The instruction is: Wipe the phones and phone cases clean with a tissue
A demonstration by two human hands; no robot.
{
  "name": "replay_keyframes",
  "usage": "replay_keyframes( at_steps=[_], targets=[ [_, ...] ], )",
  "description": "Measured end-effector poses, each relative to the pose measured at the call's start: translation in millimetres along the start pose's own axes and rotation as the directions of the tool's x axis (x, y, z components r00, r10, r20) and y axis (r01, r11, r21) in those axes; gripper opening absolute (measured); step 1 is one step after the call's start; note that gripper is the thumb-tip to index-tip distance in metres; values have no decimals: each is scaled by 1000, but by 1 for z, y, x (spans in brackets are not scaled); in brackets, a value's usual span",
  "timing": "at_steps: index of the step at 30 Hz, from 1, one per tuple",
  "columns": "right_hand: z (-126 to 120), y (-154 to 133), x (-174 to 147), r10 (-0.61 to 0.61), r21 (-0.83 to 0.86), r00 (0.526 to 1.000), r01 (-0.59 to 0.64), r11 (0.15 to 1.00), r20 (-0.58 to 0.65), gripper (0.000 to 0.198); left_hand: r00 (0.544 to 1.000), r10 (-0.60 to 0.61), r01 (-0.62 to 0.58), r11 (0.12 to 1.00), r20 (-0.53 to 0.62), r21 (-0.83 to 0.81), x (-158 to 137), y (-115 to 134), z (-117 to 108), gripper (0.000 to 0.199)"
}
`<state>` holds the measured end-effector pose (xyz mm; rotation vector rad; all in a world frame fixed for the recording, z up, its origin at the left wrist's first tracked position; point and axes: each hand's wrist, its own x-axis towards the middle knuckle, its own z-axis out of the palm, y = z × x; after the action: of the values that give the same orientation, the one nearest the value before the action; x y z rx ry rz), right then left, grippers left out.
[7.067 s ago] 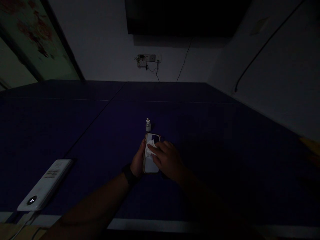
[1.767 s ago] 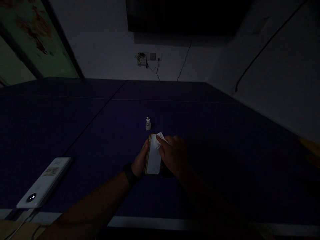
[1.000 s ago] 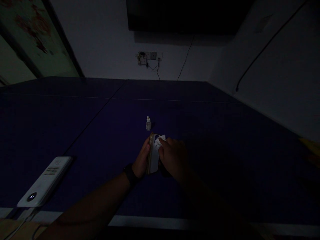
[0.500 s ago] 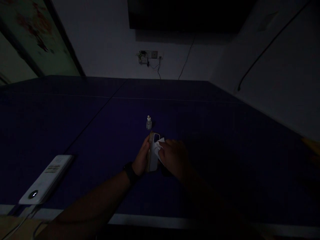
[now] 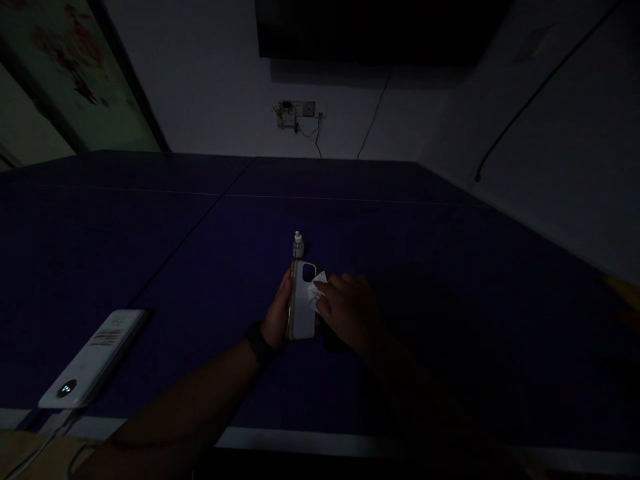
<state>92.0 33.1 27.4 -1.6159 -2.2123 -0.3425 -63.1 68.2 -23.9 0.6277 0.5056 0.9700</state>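
My left hand point(image 5: 278, 313) is closed round the left edge of a pale phone case point(image 5: 303, 310) with a camera cut-out near its top. The case is held tilted above the dark blue table. In my right hand point(image 5: 350, 310) a crumpled white tissue point(image 5: 317, 291) is pinched, and it touches the right edge of the case. Just beyond the case stands a small bottle point(image 5: 298, 247) with a white cap. A dark flat object point(image 5: 334, 340) lies under my right hand; its kind is too dim to make out.
A white power bank point(image 5: 95, 360) with a lit display and a cable lies at the left on the blue table point(image 5: 200, 267). Wall sockets point(image 5: 300, 110) with cords and a dark screen point(image 5: 380, 33) are at the back. The room is very dim.
The phone case has turned more face-on to me and shifted slightly left and up with my left hand. The tissue has moved from over the case's back toward its right edge.
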Motion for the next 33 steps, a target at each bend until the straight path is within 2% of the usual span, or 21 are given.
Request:
replay_keyframes(
  at_steps=[2,6,10,12,14,17,22,27,31,33],
  targets=[
    [-1,-1,0,-31,2,999,31,1000,26,25,1000,-16,16,1000,-5,-14,0,1,0,74],
    [-4,-1,1,-86,29,992,83,996,94,13,995,101,-102,995,-27,-23,2,4,2,61],
    [-5,0,2,-2,-1,998,2,1000,56,20,999,44,-44,999,19,12,0,4,4,71],
    [-5,-1,3,13,-15,999,-12,1000,52,17,999,38,-39,998,23,49,-3,4,5,69],
    [-7,-1,3,-29,-16,996,30,999,86,11,997,75,-76,994,15,84,-6,3,7,63],
    [-9,0,4,-87,-16,988,90,996,131,12,994,110,-112,986,24,126,-6,3,7,58],
    [-5,-1,3,-46,-16,995,47,999,89,8,991,126,-130,980,41,148,-3,6,7,58],
    [5,-5,1,-207,84,969,197,977,133,10,962,272,-273,953,22,135,1,11,6,50],
    [8,-4,1,-116,89,991,110,990,66,8,976,218,-218,970,12,107,4,11,3,52],
    [8,-3,1,-142,101,987,135,986,72,7,973,231,-230,967,7,108,5,10,3,51]
  ],
)
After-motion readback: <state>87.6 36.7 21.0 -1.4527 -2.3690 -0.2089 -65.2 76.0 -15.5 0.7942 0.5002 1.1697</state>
